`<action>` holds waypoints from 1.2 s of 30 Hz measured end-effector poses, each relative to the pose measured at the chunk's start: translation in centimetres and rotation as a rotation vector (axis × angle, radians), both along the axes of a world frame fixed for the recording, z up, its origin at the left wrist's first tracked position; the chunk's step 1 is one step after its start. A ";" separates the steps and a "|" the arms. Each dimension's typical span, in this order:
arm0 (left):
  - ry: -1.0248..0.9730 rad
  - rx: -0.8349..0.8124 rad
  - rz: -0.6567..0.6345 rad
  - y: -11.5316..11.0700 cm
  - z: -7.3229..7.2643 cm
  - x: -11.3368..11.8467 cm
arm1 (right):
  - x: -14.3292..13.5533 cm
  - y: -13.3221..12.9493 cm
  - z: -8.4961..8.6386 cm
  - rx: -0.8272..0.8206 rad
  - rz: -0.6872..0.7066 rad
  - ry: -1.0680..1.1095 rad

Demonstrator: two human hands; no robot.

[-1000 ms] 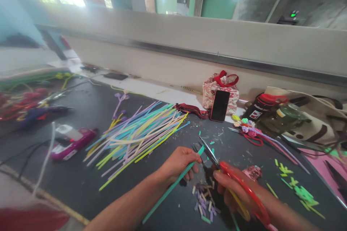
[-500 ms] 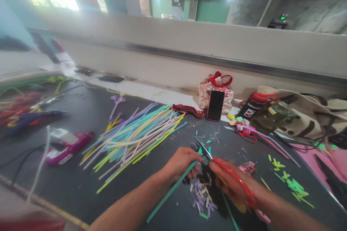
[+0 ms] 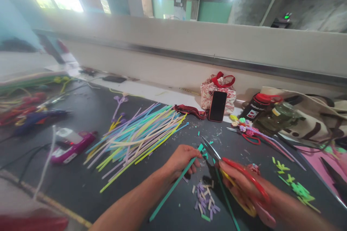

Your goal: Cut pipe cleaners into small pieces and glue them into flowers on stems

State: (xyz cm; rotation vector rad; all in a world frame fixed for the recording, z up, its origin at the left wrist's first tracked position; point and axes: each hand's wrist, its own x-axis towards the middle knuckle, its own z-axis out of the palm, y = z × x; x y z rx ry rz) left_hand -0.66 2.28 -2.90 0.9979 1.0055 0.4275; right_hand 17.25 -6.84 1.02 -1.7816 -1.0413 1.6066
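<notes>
My left hand (image 3: 185, 157) is closed on a teal pipe cleaner (image 3: 170, 191), whose short upper end sticks out past the fingertips. My right hand (image 3: 235, 178) grips scissors (image 3: 213, 148) with red and yellow handles. Their blades point up and left, just right of the pipe cleaner's tip and apart from it. Small teal cut pieces (image 3: 205, 156) lie under the blades. Another long teal stem (image 3: 226, 200) runs down the table below my right hand. Nearer me is a pile of short purple and cream pieces (image 3: 203, 196).
Long pastel pipe cleaners (image 3: 135, 137) lie spread at left, beside a purple device (image 3: 73, 148). A phone (image 3: 217, 105) leans on a patterned bag (image 3: 208, 88). Bottle (image 3: 256, 106), fuzzy flowers (image 3: 244, 123), second scissors (image 3: 251, 138) and green pieces (image 3: 300, 189) are at right.
The scissors in my right hand have moved right, away from the pipe cleaner's tip, and their handles are spread wider. More small teal pieces show on the table. My left hand keeps its hold.
</notes>
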 end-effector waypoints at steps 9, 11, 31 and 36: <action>-0.060 0.005 0.017 -0.4 0.6 0.2 | -0.9 -0.4 1.5 0.009 0.263 -0.103; -0.068 0.009 0.015 -0.5 0.7 0.3 | -1.3 -0.3 1.4 0.018 0.267 -0.104; -0.062 -0.008 -0.010 -0.3 0.3 0.3 | -1.0 0.7 -0.5 0.020 0.016 0.084; -0.136 -0.027 -0.078 -1.1 1.6 0.2 | -1.2 2.3 0.2 0.240 -0.057 0.091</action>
